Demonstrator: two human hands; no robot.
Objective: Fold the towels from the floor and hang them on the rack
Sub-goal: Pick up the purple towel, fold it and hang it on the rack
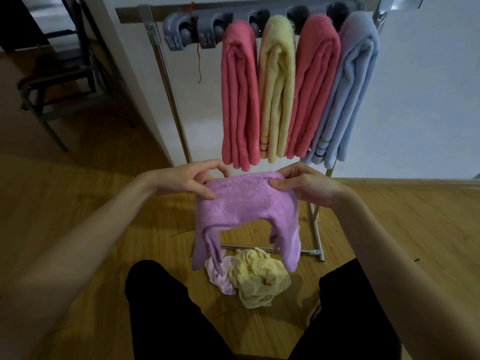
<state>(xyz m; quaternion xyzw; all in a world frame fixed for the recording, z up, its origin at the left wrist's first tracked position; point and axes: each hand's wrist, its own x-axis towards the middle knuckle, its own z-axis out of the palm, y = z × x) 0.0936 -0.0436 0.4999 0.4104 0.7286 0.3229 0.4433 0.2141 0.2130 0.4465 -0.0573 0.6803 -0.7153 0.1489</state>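
A purple towel hangs in the air in front of me, its two ends drooping toward the floor. My left hand pinches its top left edge and my right hand pinches its top right edge. On the wooden floor below lie a crumpled yellow towel and a pale pink towel, touching each other. The rack stands behind them with several folded towels hanging from its grey clip bar: pink, yellow, pink, blue.
Two grey clips at the left end of the bar hold nothing. A dark metal chair stands at the far left beside a white wall. My legs in black trousers frame the floor towels. The rack's base tube lies close behind the pile.
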